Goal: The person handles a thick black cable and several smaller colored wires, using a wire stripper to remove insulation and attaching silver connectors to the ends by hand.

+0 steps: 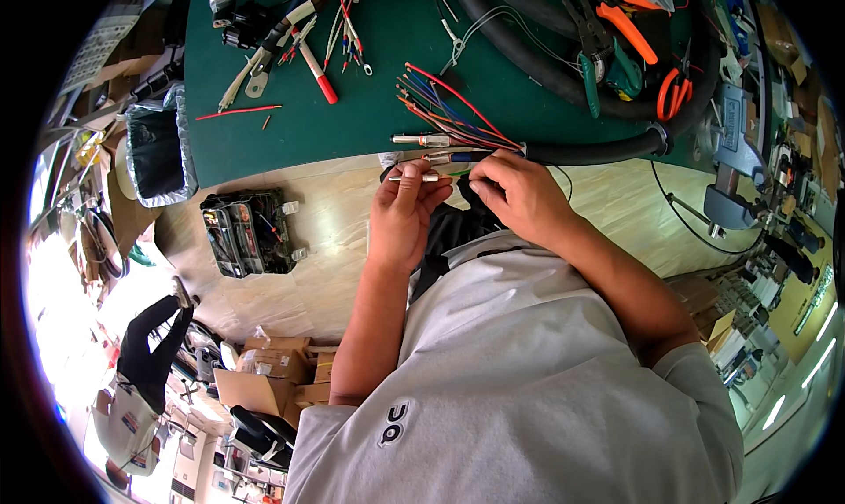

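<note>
Silver metal connector [429,178] pinched in your left fingers [407,192], just off the near edge of the worktop [334,134]! Your right fingers [503,171] bunch by the green wire [459,173], grip impossible to tell; beyond, the thick black cable [598,154] curves past an orange-handled tool [628,33].

the table [352,117] is green. a fat black cable [607,151] curls around on its right side and runs along the near edge. scissors [676,95] with red handles and a tool [628,34] with orange handles lie by the curl. on the left are some bunched wires [301,42], a loose red wire [238,112] and a tiny brown bit [266,124].
</note>
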Demonstrator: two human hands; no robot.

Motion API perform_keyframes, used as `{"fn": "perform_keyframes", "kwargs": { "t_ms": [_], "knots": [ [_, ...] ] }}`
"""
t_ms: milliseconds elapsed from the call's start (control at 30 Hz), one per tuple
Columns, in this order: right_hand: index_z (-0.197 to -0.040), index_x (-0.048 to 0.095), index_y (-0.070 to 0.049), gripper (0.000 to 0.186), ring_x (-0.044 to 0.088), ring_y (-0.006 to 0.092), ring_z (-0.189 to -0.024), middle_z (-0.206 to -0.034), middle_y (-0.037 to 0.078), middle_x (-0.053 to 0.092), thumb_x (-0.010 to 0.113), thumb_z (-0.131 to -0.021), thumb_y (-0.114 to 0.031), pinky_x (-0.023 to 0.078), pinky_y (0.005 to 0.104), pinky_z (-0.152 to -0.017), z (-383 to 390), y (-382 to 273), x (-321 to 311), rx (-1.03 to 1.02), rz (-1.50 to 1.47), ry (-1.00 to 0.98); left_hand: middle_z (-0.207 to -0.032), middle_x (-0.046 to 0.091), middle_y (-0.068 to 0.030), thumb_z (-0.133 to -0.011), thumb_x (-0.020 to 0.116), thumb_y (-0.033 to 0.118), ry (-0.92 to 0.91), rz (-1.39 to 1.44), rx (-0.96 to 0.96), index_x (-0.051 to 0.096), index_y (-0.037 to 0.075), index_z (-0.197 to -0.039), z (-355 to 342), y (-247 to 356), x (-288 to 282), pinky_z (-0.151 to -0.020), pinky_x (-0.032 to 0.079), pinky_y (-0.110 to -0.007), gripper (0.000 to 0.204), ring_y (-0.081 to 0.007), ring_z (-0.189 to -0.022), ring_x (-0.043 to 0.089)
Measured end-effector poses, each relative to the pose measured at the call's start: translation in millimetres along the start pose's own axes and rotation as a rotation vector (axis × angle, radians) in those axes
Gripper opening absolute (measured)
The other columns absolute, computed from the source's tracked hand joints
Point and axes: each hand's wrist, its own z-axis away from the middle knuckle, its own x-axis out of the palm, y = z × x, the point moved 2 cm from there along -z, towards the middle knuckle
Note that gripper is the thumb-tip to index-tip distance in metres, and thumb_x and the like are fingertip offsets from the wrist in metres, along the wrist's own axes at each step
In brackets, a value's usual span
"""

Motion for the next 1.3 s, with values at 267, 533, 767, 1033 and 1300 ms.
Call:
{"fn": "perform_keyframes", "kwargs": {
  "t_ms": [267,533,767,1033,1300],
  "knots": [
    [-0.089,0.060,-0.007,0.011,0.061,0.0316,-0.072,-0.081,0.009,0.059,0.065,-0.088,-0.017,0.049,0.0416,-0.063,0.7,3.7,4.5,-0.006,0.007,-0.004,-0.096,0.064,-0.0075,-0.101,0.052,0.025,0.005,0.019,-0.013,0.057,0.003,-0.109,2.1,-0.7,2.4,-0.083,0.054,-0.033,0.024,-0.0184,-0.089,0.065],
    [-0.090,0.061,-0.007,0.010,0.061,0.0302,-0.070,-0.081,0.008,0.059,0.066,-0.087,-0.016,0.049,0.0401,-0.061,-0.2,5.9,7.0,-0.021,0.029,0.001,-0.097,0.066,-0.0096,-0.103,0.047,0.022,-0.016,0.030,-0.013,0.057,0.002,-0.109,1.9,0.5,3.0,-0.084,0.055,-0.032,0.023,-0.0184,-0.090,0.066],
    [-0.091,0.063,-0.007,0.008,0.062,0.0283,-0.067,-0.082,0.008,0.061,0.068,-0.085,-0.010,0.049,0.0373,-0.059,-1.9,6.5,7.7,-0.046,0.053,0.017,-0.093,0.065,-0.0084,-0.101,0.051,0.025,0.004,0.022,-0.016,0.056,0.002,-0.108,1.2,0.8,4.9,-0.083,0.054,-0.032,0.025,-0.0183,-0.088,0.066],
    [-0.091,0.062,-0.007,0.009,0.062,0.0287,-0.068,-0.081,0.008,0.060,0.068,-0.085,-0.011,0.049,0.0383,-0.060,-3.3,6.8,8.6,-0.051,0.062,0.005,-0.093,0.065,-0.0080,-0.101,0.051,0.024,-0.002,0.025,-0.018,0.056,0.002,-0.108,0.3,0.6,3.7,-0.083,0.054,-0.032,0.024,-0.0180,-0.087,0.065],
    [-0.091,0.062,-0.008,0.009,0.062,0.0286,-0.070,-0.081,0.007,0.061,0.068,-0.085,-0.013,0.050,0.0388,-0.061,-5.5,7.4,10.8,-0.064,0.094,0.001,-0.093,0.064,-0.0074,-0.100,0.053,0.022,-0.008,0.010,-0.003,0.057,0.002,-0.106,-0.9,-1.3,2.5,-0.082,0.055,-0.033,0.021,-0.0175,-0.087,0.065]
  ]
}}
